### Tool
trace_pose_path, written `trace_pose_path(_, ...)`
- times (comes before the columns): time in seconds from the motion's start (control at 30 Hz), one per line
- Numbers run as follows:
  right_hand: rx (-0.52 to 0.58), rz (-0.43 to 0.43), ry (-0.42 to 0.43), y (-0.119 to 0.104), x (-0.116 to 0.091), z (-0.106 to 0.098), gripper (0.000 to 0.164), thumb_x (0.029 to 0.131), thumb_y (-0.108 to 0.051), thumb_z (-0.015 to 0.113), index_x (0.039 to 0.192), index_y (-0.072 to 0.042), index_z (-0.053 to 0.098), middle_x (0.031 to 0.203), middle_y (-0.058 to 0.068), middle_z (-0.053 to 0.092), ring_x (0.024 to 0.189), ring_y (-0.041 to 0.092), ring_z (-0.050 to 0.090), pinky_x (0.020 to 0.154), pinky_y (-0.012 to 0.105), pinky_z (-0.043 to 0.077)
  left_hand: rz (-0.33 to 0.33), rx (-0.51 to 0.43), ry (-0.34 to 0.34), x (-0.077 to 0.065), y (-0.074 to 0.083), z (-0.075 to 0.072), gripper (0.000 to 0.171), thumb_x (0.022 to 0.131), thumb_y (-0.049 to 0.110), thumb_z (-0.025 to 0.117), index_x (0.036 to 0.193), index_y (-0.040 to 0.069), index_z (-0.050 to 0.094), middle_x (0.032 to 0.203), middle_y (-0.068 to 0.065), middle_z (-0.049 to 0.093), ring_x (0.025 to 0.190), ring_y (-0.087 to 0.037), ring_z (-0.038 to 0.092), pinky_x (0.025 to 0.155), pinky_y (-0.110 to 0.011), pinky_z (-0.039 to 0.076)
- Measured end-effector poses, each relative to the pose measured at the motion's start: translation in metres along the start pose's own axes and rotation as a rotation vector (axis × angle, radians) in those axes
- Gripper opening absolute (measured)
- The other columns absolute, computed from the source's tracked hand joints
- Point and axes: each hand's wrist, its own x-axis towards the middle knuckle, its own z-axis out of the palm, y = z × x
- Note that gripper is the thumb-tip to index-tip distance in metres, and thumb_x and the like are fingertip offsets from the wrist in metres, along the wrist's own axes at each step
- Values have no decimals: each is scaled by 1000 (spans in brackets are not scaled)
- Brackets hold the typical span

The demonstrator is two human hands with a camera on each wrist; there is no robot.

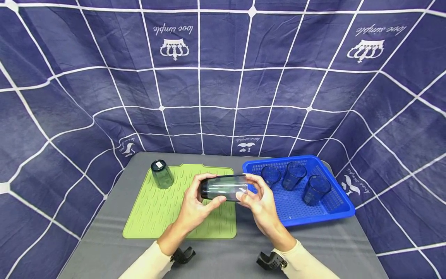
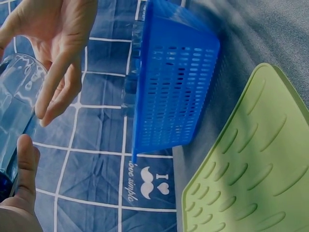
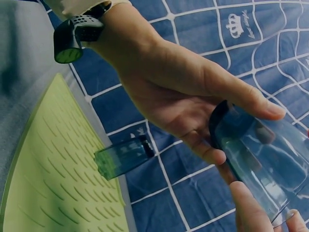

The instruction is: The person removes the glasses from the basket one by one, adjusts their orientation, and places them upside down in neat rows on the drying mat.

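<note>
Between both hands a tinted drinking glass [image 1: 224, 187] lies on its side in the air, over the right edge of the green mat. My left hand [image 1: 199, 200] grips its thick base end, thumb along the near side. At the rim end my right hand [image 1: 257, 197] pinches the wall, fingers on the far side and thumb in front. The right wrist view shows the held glass [image 3: 263, 159] close up, with fingers at both ends. A second glass [image 1: 162, 175] stands upside down on the mat's far left corner, a white label on its base.
The green ribbed drying mat [image 1: 150, 217] lies on a grey table [image 1: 223, 255]. To the right, a blue plastic basket [image 1: 299, 221] with perforated walls holds three glasses, including one glass [image 1: 294, 176] at its middle. A blue grid-patterned cloth [image 1: 223, 89] hangs around the table.
</note>
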Motion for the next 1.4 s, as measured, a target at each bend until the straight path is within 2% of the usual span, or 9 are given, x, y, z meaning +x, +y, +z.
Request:
trace_pose_path(0.13, 0, -2, -16, 1, 0, 0, 61, 92, 9, 73, 149, 2, 55, 136, 7, 61, 105, 13, 81, 86, 33, 73, -10, -2, 5, 1, 1, -1, 69, 90, -11, 93, 150, 2, 62, 145, -24, 74, 120, -10, 77, 97, -23, 68)
trace_pose_path(0.3, 10, -24, -61, 1, 1, -2, 59, 94, 9, 71, 150, 2, 53, 135, 7, 63, 106, 13, 81, 89, 36, 73, 17, -7, 10, 2, 2, -1, 69, 89, -13, 93, 150, 0, 63, 144, -26, 73, 121, -10, 78, 98, -22, 67)
trace_pose_path(0.6, -14, -60, -155, -1, 1, -5, 67, 100, 7, 74, 159, 11, 45, 143, 8, 60, 112, 18, 81, 95, 42, 73, 49, -4, 16, 3, 5, -6, 71, 86, -16, 93, 148, 0, 63, 144, -26, 74, 124, -11, 77, 101, -22, 66)
trace_pose_path(0.8, -79, -98, -230, -2, 3, -8, 73, 104, 3, 76, 170, 3, 45, 147, 13, 57, 114, 20, 82, 94, 42, 74, 61, -6, 33, 3, 8, -11, 74, 84, -16, 94, 149, -2, 60, 143, -28, 74, 124, -12, 76, 100, -21, 66)
trace_pose_path(0.93, -84, -102, -263, -1, 3, -12, 71, 105, 4, 75, 170, 2, 46, 147, 11, 61, 119, 21, 82, 97, 47, 74, 77, -17, 43, 4, 7, -9, 76, 83, -18, 93, 150, -4, 58, 142, -29, 74, 124, -12, 76, 102, -21, 65)
trace_pose_path(1.07, -107, -91, -253, -1, 1, -16, 71, 104, 4, 77, 168, 3, 47, 149, 7, 64, 119, 18, 82, 98, 42, 73, 91, -31, 45, 5, 6, -7, 78, 83, -19, 93, 151, -5, 57, 141, -30, 74, 124, -11, 77, 102, -21, 65)
trace_pose_path(1.2, -142, -89, -231, 0, -1, -20, 70, 103, 2, 78, 167, 4, 49, 149, 5, 67, 118, 16, 82, 98, 32, 71, 99, -36, 41, 6, 6, -5, 80, 83, -20, 93, 151, -6, 55, 140, -31, 75, 123, -11, 78, 99, -21, 65)
trace_pose_path(1.4, -128, -73, -230, 6, -6, -23, 69, 104, 3, 78, 166, 5, 48, 147, 5, 69, 124, 16, 81, 102, 30, 69, 94, -38, 37, 5, 8, -2, 81, 82, -21, 93, 152, -5, 56, 140, -30, 76, 124, -10, 78, 96, -20, 64)
